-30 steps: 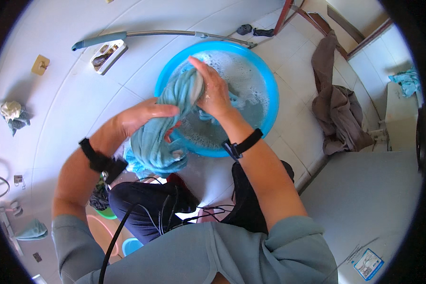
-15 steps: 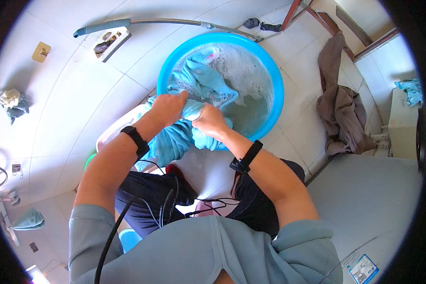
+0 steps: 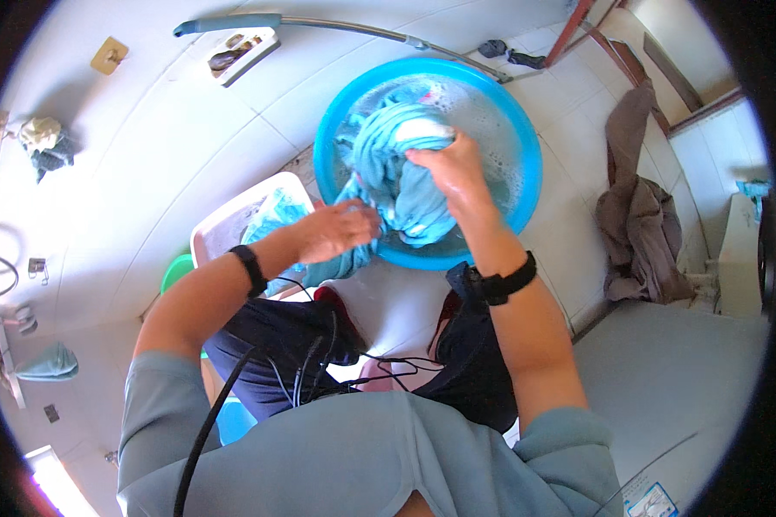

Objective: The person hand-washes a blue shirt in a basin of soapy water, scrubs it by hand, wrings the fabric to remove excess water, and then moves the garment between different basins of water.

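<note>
Blue cloth [image 3: 416, 188], soft, creased, gripped by right hand [image 3: 459, 175]; left hand [image 3: 334, 233] half-curled, its hold unclear.

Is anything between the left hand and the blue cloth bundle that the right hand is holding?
Nothing visible blocks it. The left hand is just left of the blue cloth bundle, with more blue fabric beneath it; contact is unclear. The right hand grips the bundle's right side, out of the way.
</note>
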A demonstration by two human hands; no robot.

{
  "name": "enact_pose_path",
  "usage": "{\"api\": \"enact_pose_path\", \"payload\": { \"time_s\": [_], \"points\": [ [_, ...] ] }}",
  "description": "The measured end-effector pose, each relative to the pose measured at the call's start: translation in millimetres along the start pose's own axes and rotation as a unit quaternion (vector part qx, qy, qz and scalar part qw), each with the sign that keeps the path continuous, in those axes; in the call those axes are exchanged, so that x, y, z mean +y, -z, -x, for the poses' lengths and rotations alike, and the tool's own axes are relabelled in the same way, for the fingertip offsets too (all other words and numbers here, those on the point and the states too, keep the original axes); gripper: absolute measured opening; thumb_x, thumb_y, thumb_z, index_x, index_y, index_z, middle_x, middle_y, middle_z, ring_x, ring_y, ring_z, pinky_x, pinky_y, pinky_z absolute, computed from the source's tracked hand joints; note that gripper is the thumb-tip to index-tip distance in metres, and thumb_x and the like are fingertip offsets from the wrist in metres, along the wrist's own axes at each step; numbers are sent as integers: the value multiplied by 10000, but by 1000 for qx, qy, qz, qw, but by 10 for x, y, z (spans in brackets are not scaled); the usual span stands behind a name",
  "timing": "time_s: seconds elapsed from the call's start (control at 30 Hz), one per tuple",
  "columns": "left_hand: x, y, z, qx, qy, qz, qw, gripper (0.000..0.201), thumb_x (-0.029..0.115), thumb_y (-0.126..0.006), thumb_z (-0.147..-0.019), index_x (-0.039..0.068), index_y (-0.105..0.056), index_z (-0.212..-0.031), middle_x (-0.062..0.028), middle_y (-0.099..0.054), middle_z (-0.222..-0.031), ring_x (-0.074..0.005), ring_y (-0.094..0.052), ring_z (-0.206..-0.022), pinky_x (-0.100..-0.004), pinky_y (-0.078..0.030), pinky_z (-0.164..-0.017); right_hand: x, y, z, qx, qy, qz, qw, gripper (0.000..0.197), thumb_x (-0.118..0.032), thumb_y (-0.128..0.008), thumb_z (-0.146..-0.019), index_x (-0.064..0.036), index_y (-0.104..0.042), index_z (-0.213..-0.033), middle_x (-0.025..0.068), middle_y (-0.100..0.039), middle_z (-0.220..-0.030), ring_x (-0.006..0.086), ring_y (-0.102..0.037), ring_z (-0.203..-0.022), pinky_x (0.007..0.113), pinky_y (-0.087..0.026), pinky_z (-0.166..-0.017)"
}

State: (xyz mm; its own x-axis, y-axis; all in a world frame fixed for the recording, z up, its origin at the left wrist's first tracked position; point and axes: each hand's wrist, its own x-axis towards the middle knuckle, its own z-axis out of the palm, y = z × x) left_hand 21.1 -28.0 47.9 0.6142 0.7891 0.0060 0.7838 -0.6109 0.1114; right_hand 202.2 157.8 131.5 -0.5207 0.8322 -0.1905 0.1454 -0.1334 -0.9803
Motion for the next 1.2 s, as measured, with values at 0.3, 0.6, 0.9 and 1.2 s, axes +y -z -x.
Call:
{"api": "enact_pose_path", "payload": {
  "time_s": [0.3,0.6,0.9,1.2],
  "points": [
    [-176,-364,504,-352,128,-214,902,142,242,-610,-843,196,-718,-924,-15,-681,-1119,-218,-528,-1203,-426,-237,-1136,-561,-64,194,-12,146,90,985,518,-133,-832,-569,26,-642,-1024,217,-691,-978,328,-678,-932,378,-508,-856],
    [-252,642,1475,-458,218,-246,826,156,196,-628,-843,178,-764,-917,-40,-730,-1017,-208,-629,-1090,-408,-355,-1049,-86,-257,242,-99,169,239,951,648,-229,-881,-600,-3,-589,-1133,235,-680,-1026,385,-662,-985,419,-519,-859],
    [-171,855,2394,-385,247,-101,884,68,136,-634,-809,100,-690,-822,-82,-686,-931,-252,-628,-1058,-381,-425,-1017,464,-821,313,-194,125,349,908,731,-317,-864,-652,19,-505,-1193,271,-671,-1011,427,-651,-959,456,-519,-832],
    [286,656,2944,-300,184,-220,910,81,144,-605,-843,149,-675,-885,4,-670,-1018,-193,-541,-1202,-423,-265,-1181,859,-1192,375,-225,135,423,867,617,-271,-820,-685,-5,-458,-1109,271,-663,-986,449,-638,-960,504,-510,-825]
  ]
}}
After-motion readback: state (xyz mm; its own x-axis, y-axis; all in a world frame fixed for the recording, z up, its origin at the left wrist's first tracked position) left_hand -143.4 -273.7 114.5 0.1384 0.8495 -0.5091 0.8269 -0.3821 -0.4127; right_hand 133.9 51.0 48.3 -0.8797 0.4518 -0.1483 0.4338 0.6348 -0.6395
